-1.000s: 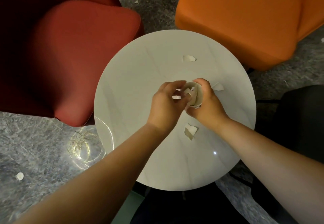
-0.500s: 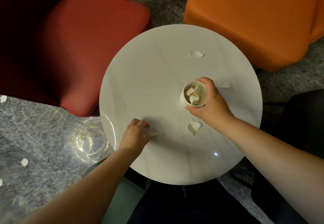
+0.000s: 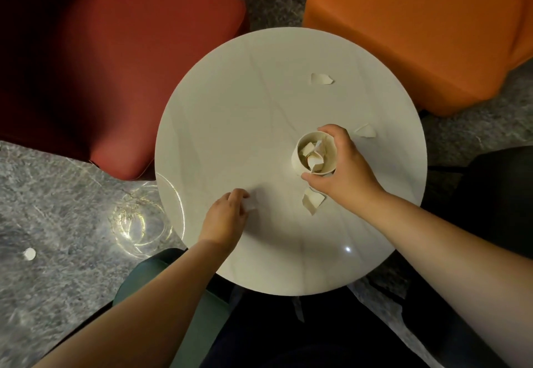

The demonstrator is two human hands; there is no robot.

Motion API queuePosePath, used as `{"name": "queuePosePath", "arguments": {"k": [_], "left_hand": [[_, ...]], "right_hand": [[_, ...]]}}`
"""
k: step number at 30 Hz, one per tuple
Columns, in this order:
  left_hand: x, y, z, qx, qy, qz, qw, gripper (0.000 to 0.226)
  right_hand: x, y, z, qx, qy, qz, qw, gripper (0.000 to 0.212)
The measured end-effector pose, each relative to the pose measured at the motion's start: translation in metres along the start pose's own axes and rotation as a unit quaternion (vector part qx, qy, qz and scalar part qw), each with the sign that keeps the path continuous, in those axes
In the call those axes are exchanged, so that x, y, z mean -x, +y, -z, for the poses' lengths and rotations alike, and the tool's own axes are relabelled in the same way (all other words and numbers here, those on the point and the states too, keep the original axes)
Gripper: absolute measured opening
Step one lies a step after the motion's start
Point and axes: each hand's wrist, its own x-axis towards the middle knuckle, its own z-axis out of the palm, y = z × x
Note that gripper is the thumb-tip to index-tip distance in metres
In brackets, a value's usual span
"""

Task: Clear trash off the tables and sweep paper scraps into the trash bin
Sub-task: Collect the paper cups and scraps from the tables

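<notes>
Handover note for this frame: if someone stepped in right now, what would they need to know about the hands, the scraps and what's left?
Right hand grips the paper cup, already holding several scraps, on the round table.
Left hand pinches a small scrap at the table's near-left.
Loose on the table: a scrap near the orange chair, one right of the cup, one under the right wrist.
Floor scraps remain. No trash bin in view.

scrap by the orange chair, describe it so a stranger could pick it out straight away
Start at the round white table and look to its far edge, nearest the orange chair. One paper scrap lies flat there. It alone lies well away from the paper cup and both hands.
</notes>
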Motion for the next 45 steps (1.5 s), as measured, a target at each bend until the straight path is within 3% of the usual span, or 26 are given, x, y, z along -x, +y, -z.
{"name": "queuePosePath", "arguments": {"k": [3,6,10,13,20,24,27,29,32,36,40,45], "left_hand": [[-0.002,0.009,0.004,0.028,-0.001,0.016,0.999,0.029],[-0.004,0.038,0.016,0.101,0.072,0.025,0.992,0.017],[0.002,0.101,0.041,0.234,0.18,-0.045,0.954,0.009],[0.008,0.141,0.054,0.296,0.177,-0.109,0.932,0.019],[-0.005,0.173,0.043,0.159,0.132,-0.168,0.964,0.011],[-0.006,0.172,0.042,0.175,0.175,-0.179,0.952,0.013],[-0.005,0.166,0.038,0.192,0.204,-0.135,0.951,0.017],[-0.008,0.157,0.031,0.191,0.178,-0.083,0.962,0.017],[-0.015,0.139,0.008,0.116,0.064,-0.024,0.991,0.013],[-0.017,0.126,-0.027,0.042,-0.042,0.037,0.998,0.048],[-0.017,0.125,-0.049,0.032,-0.031,0.047,0.998,0.048],[-0.02,0.13,-0.052,0.133,-0.016,0.09,0.987,0.034]], "right_hand": [[0.001,0.002,0.001,0.002,0.002,-0.003,1.0,0.08],[0.002,0.005,0.003,-0.008,0.001,-0.001,1.0,0.079],[0.002,0.012,0.006,0.0,0.003,0.009,1.0,0.079],[0.004,0.013,0.01,-0.037,-0.005,0.015,0.999,0.071],[0.011,0.017,0.018,-0.055,-0.016,0.015,0.998,0.07],[0.013,0.02,0.03,-0.074,-0.007,0.025,0.997,0.071],[0.013,0.027,0.037,-0.04,0.01,0.027,0.999,0.08],[0.014,0.031,0.044,-0.032,0.023,0.021,0.999,0.083],[0.018,0.039,0.056,-0.029,0.044,0.015,0.999,0.082],[0.021,0.052,0.065,-0.025,0.056,0.012,0.998,0.083],[0.025,0.063,0.069,-0.029,0.063,0.006,0.998,0.082],[0.026,0.07,0.069,-0.026,0.052,0.0,0.998,0.084]]}}
